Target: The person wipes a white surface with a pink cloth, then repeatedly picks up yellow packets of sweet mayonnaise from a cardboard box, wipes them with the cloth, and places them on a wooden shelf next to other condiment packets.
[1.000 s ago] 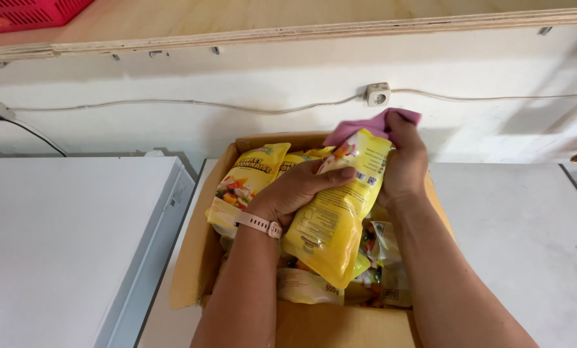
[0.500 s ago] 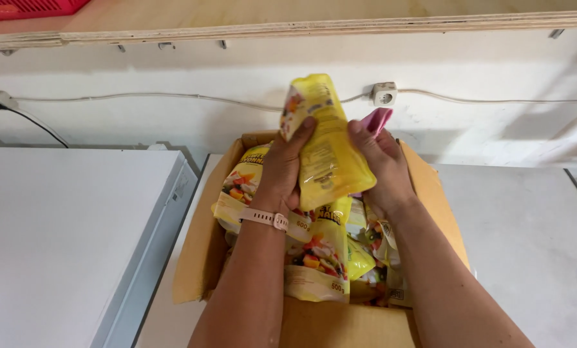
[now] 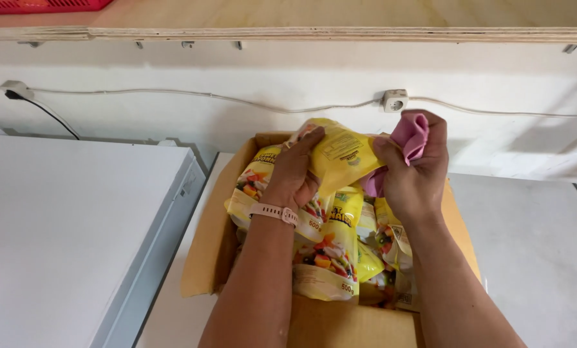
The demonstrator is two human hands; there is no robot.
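My left hand (image 3: 296, 173) grips a yellow sauce pouch (image 3: 345, 154) and holds it tilted above an open cardboard box (image 3: 206, 232). My right hand (image 3: 412, 174) holds a pink cloth (image 3: 409, 135) bunched in its fingers, and its thumb presses on the pouch's right end. A pale pink watch sits on my left wrist. Below the hands, several more yellow pouches (image 3: 330, 251) with pictures of food stand packed in the box.
The box rests on a grey table (image 3: 539, 258). A white chest-like appliance (image 3: 69, 232) stands to the left. On the wall behind, a white cable runs to a socket (image 3: 395, 100). A plywood shelf (image 3: 340, 26) hangs above, with a red crate (image 3: 37, 5) on it.
The pouch was lifted upright out of the box and is now lowered and turned on its side. My right hand with the cloth moved from behind the pouch to its right end.
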